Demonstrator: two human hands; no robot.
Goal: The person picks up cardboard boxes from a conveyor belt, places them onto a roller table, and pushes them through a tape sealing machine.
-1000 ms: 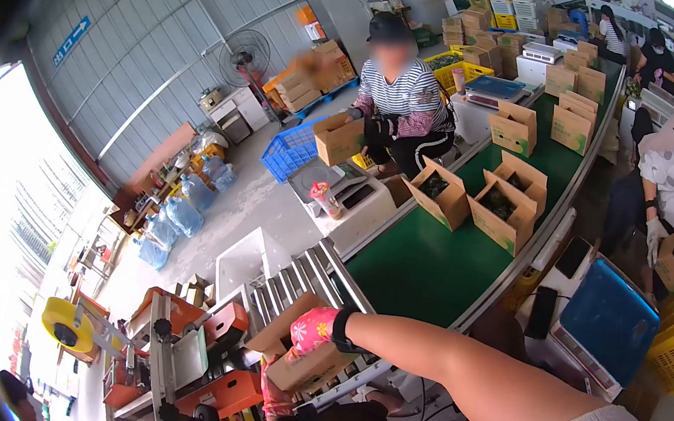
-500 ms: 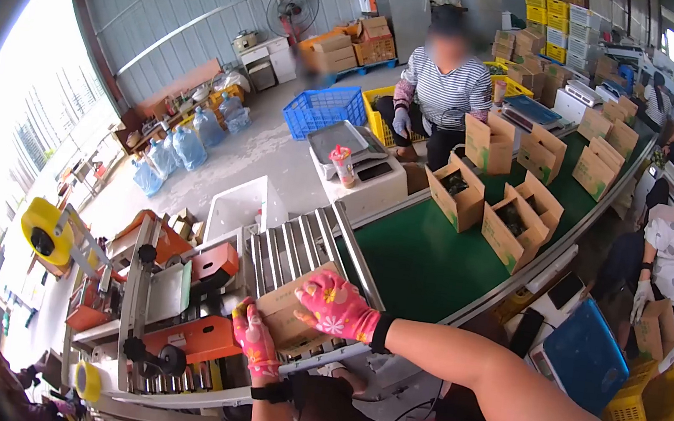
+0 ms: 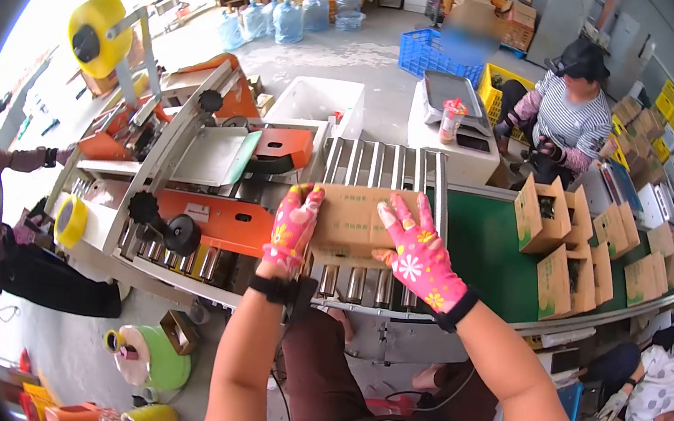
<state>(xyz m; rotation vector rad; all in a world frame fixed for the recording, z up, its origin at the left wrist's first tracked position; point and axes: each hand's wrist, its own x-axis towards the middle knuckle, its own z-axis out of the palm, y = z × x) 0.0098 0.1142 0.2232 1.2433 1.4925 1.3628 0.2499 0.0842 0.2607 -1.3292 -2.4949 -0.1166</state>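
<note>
A closed brown cardboard box [image 3: 357,221] with printed text lies on the metal rollers [image 3: 357,285], beside the orange taping machine [image 3: 230,225]. My left hand [image 3: 294,229], in a pink flowered glove, holds the box's left end. My right hand [image 3: 422,255], gloved alike, lies over the right end, its fingers on the top and its thumb at the near side. The box's underside is hidden.
Open boxes [image 3: 545,215] stand on the green belt [image 3: 486,267] at right. A seated co-worker [image 3: 572,113] is behind it. Another person [image 3: 9,204] stands at far left. A yellow tape roll [image 3: 100,32] sits above the machine. A cup [image 3: 451,121] stands across the rollers.
The view has turned toward the machine. The box now lies straighter across the rollers, and my right hand has moved from above its top to its right end.
</note>
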